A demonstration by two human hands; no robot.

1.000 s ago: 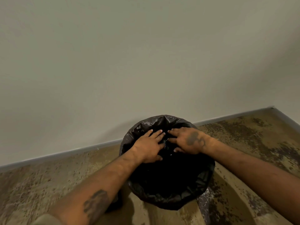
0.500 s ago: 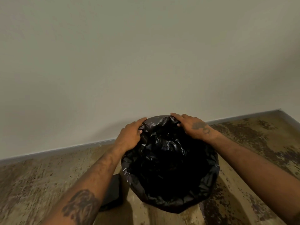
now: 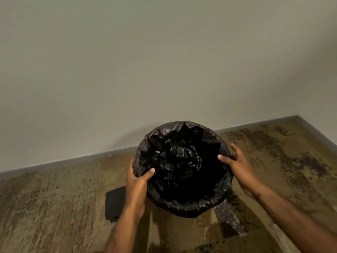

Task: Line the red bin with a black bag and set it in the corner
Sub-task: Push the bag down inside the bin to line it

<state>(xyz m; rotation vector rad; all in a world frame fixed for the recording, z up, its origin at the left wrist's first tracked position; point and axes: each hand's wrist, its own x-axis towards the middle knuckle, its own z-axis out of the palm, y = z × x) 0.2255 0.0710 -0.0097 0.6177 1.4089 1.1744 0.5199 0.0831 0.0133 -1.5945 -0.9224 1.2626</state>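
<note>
Head view: The bin, its red body hidden under the black bag (image 3: 182, 161), stands on the floor (image 3: 54, 198) near the wall (image 3: 164, 61), well short of the corner (image 3: 297, 116) at right. The bag's mouth is folded over the rim all round. Left hand (image 3: 135, 181) is clamped on the left rim, thumb inside; right hand (image 3: 237, 165) likewise on the right rim. Opposed holds, judged suited to lifting level. A flat dark sheet (image 3: 114, 205) lies beside the base.
</note>
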